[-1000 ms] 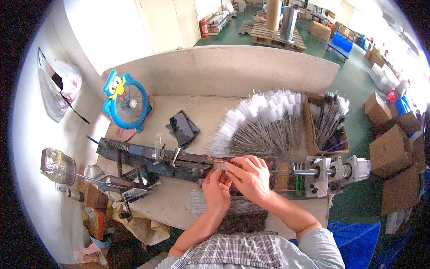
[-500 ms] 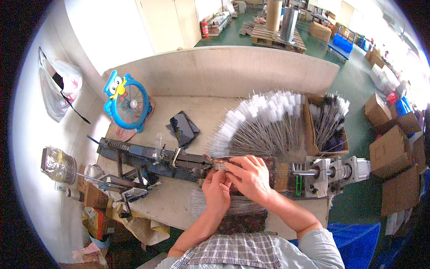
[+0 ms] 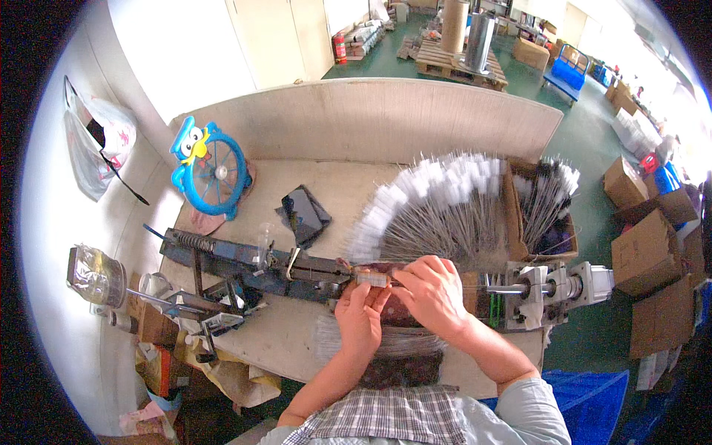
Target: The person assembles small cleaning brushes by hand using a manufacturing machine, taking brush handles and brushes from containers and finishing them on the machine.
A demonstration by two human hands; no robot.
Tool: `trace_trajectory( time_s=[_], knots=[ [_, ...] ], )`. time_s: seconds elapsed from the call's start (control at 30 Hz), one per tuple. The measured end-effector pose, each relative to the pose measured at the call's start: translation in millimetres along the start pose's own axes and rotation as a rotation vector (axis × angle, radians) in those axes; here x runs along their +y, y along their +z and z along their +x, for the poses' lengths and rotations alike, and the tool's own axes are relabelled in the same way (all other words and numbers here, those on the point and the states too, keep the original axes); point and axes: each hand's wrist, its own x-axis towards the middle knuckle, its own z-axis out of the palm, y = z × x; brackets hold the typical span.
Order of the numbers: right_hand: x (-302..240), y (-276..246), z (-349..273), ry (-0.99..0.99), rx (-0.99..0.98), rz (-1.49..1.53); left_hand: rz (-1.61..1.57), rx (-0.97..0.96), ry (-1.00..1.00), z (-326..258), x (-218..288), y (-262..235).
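Note:
A small bundle of whitish bristles (image 3: 371, 279) lies level at the right end of a long dark metal fixture (image 3: 252, 268). Just below it, my left hand (image 3: 359, 317) pinches its lower edge between thumb and fingers. To the right, my right hand (image 3: 432, 298) is closed beside the bundle's right end; what its fingertips grip is too small to make out. Beyond both hands fans a heap of wire brushes (image 3: 452, 185) with white heads and thin metal stems. A sheaf of fine wires (image 3: 337, 337) rests on the near side, partly behind my left forearm.
A motorised shaft unit (image 3: 549, 285) stands at the table's right end. Behind it is a cardboard box (image 3: 514, 215) holding more brushes. A blue cartoon-faced fan (image 3: 216, 172) and a dark folded sheet (image 3: 303, 213) occupy the left back. A metal stand (image 3: 215, 311) juts out at left.
My right hand has slid right, off the bristle bundle, leaving it in plain view. My left hand has stayed nearly in place.

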Motion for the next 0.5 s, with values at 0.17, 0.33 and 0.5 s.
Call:
trace_trajectory(
  time_s=[0.17,0.33,0.5],
  knots=[
    [3,5,-12,-0.027,-0.057,0.005,0.002,0.016,-0.051,-3,0,-4],
    [9,0,-16,-0.008,-0.027,0.029,0.138,-0.04,-0.055,-10,2,2],
    [10,-24,-21,-0.011,0.021,0.193,0.327,-0.091,-0.103,-22,3,-10]
  ],
)
